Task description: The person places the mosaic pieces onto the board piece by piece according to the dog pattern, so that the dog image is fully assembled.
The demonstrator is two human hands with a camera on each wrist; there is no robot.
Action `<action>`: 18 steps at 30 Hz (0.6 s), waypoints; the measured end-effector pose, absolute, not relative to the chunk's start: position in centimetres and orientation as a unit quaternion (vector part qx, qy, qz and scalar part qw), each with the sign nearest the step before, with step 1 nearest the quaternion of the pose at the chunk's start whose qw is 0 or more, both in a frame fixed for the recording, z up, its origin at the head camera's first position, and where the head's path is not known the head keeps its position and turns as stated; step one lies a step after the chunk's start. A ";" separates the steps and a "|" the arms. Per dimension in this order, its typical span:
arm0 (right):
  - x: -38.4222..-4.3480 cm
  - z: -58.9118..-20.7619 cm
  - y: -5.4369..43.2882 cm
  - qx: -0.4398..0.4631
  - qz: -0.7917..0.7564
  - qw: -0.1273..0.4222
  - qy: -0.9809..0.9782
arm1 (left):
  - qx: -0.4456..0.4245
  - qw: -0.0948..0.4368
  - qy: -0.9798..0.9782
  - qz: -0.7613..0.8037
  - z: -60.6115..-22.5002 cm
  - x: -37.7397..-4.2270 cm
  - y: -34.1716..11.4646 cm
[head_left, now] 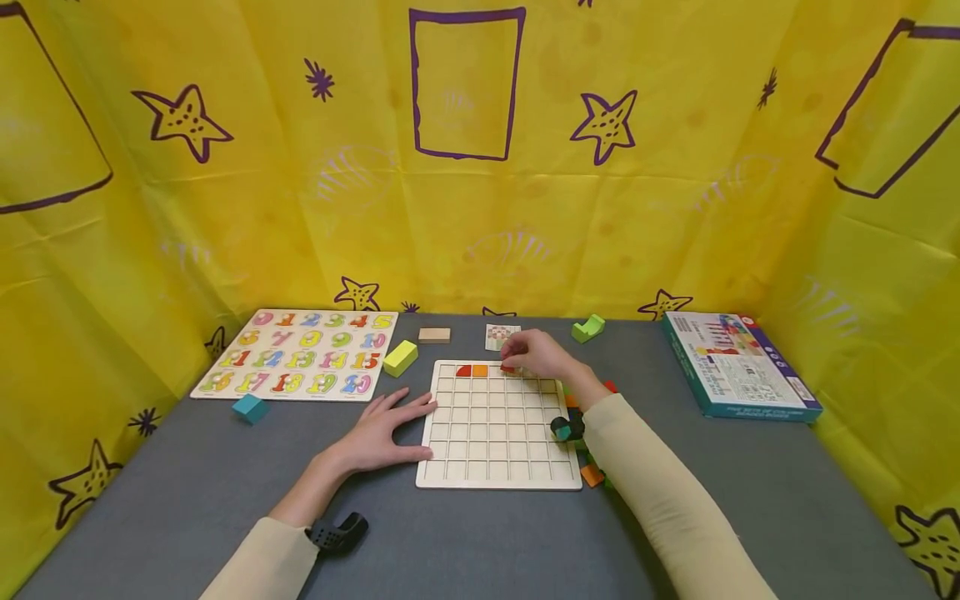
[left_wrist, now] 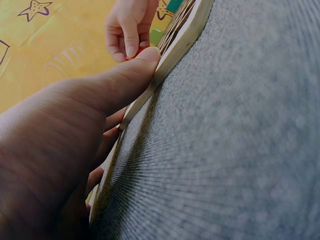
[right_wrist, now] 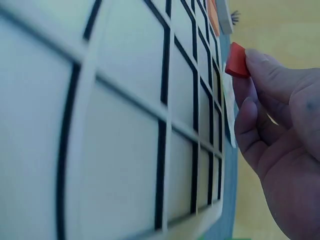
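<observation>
The right hand (head_left: 536,352) pinched a red tile (right_wrist: 237,60) between thumb and fingers over the far edge of the board (head_left: 498,442), near the middle of the counter (head_left: 480,542); whether the tile touched the grid, I could not tell. The left hand (head_left: 384,437) was spread wide, thumb and fingertips against the board's left edge.

A quarter-round tile (head_left: 464,371) and an orange tile (head_left: 480,371) sat side by side in the board's far row. Beyond that edge, a card (head_left: 499,337) lay partly behind the right hand, toward the counter's far edge. Loose tiles (head_left: 591,475) crowded the board's right edge, partly under the right forearm.

Toward the counter's far left corner lay a number board (head_left: 296,350), with a blue block (head_left: 251,408) just off its near edge and a yellow block (head_left: 401,358) beside its right edge. A box (head_left: 738,362) took the far right corner. Wide gray counter separated box from loose tiles, and more ran from the board's near edge toward the person.
</observation>
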State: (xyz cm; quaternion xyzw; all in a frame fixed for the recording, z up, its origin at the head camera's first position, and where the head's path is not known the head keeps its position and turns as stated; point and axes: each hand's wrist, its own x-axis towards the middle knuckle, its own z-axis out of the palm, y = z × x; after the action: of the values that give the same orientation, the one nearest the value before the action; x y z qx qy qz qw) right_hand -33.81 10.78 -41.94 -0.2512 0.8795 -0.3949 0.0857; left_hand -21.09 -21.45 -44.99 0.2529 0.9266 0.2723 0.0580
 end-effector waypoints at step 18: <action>-33.6 -42.5 8.5 -0.271 -0.347 0.060 0.896 | 0.253 0.057 0.928 0.267 -45.0 -21.1 -21.5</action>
State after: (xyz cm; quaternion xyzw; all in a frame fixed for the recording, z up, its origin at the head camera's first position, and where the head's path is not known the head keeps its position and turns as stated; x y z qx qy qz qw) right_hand -33.64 8.46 -42.52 -0.2713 0.8957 -0.3471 0.0602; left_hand -21.11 -21.51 -44.97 0.2528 0.9282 0.2668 0.0572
